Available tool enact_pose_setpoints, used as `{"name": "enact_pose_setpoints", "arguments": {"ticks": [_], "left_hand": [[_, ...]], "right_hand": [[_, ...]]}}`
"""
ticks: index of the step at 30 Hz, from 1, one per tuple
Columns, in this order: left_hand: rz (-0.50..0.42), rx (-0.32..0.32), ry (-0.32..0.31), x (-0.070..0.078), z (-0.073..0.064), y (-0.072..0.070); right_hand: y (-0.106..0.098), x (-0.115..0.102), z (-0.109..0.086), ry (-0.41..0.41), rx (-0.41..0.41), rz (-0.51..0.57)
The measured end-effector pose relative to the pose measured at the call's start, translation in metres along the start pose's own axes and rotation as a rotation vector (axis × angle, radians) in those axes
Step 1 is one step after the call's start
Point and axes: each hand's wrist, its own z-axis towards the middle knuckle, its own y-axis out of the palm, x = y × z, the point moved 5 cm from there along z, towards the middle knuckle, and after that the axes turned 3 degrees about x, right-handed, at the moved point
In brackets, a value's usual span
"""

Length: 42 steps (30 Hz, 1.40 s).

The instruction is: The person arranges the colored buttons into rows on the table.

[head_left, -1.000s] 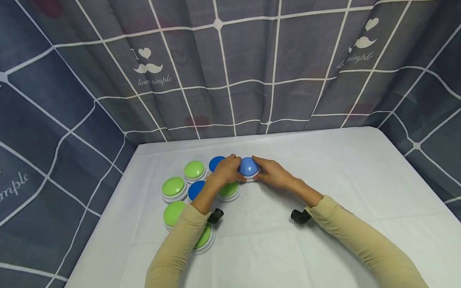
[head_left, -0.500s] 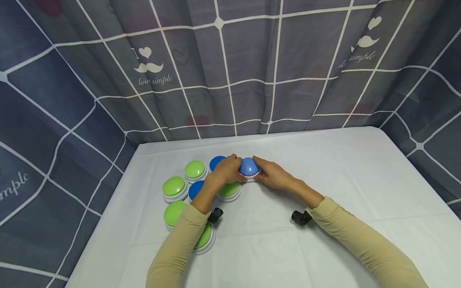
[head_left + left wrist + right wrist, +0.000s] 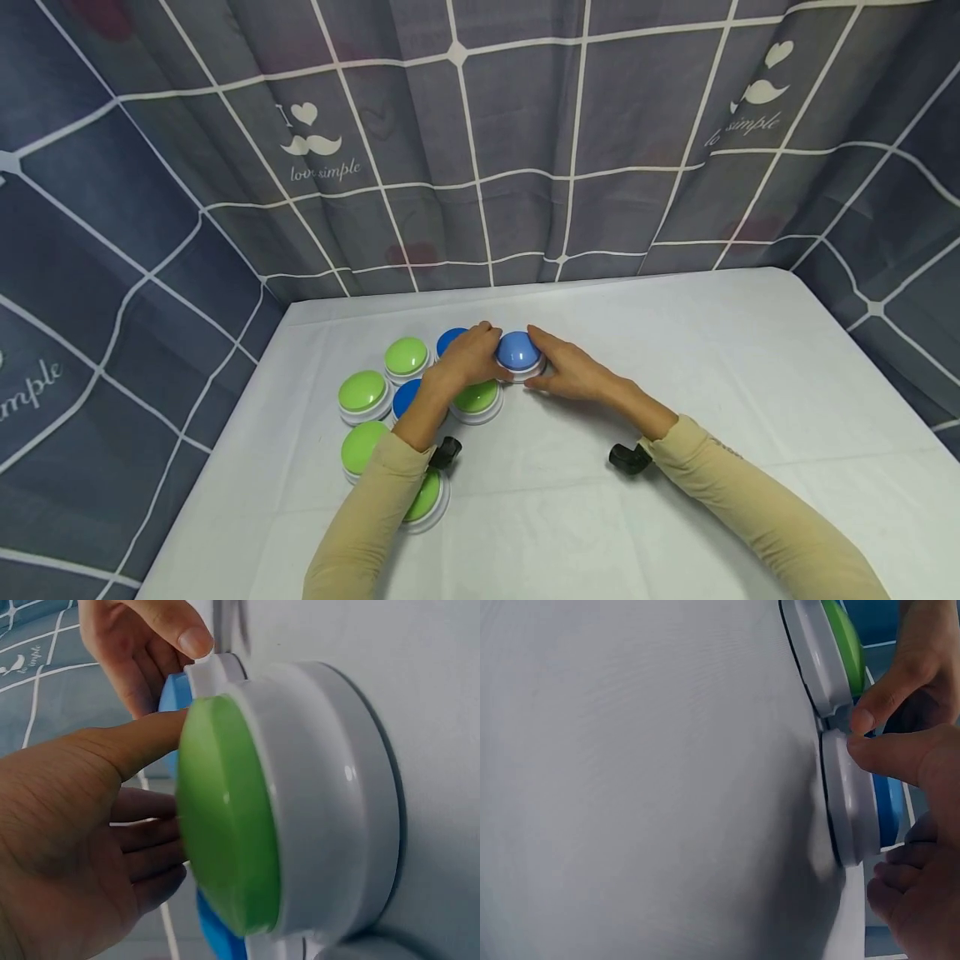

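Observation:
A round push button with a blue dome [image 3: 518,351] and a white base stands on the table between both hands. My left hand [image 3: 469,360] holds its left side, the thumb along the front of the base. My right hand [image 3: 572,367] holds the right side, with its thumb [image 3: 892,756] pressed to the white base in the right wrist view. Directly in front of the left hand is a green push button [image 3: 477,397], large in the left wrist view. Another blue button [image 3: 452,337] is partly hidden behind the left hand.
More buttons stand left of the hands: a green one [image 3: 406,356] at the back, another green one [image 3: 362,390], and a blue one [image 3: 407,397] partly behind the left forearm. Two green ones nearer the front are partly covered by the left sleeve [image 3: 367,508]. A grey checked curtain [image 3: 517,125] surrounds the white table [image 3: 570,517].
My right thumb has slid slightly toward the front of the blue button's base. The left hand and the other buttons stay practically where they were.

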Motion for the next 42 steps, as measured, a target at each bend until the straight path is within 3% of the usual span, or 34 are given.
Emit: {"name": "enact_pose_setpoints", "arguments": {"ticks": [5, 13, 18, 23, 29, 42], "left_hand": [[0.037, 0.036, 0.004, -0.003, -0.015, -0.012], [0.063, 0.102, -0.004, -0.003, -0.044, -0.032], [0.089, 0.099, 0.018, -0.003, -0.063, -0.033], [0.084, 0.066, -0.007, -0.004, -0.077, -0.029], [0.095, 0.044, -0.010, -0.007, -0.085, -0.023], [0.094, -0.012, -0.048, -0.016, -0.088, -0.016]], "right_hand": [[-0.004, -0.007, -0.001, 0.006, 0.033, -0.026], [-0.010, -0.036, -0.001, -0.074, 0.067, -0.009], [-0.003, -0.053, -0.001, -0.094, 0.036, -0.010], [0.008, -0.064, -0.002, -0.113, 0.010, -0.029], [0.018, -0.071, -0.003, -0.132, -0.024, -0.027], [0.037, -0.070, -0.002, -0.126, -0.055, -0.044]]}}
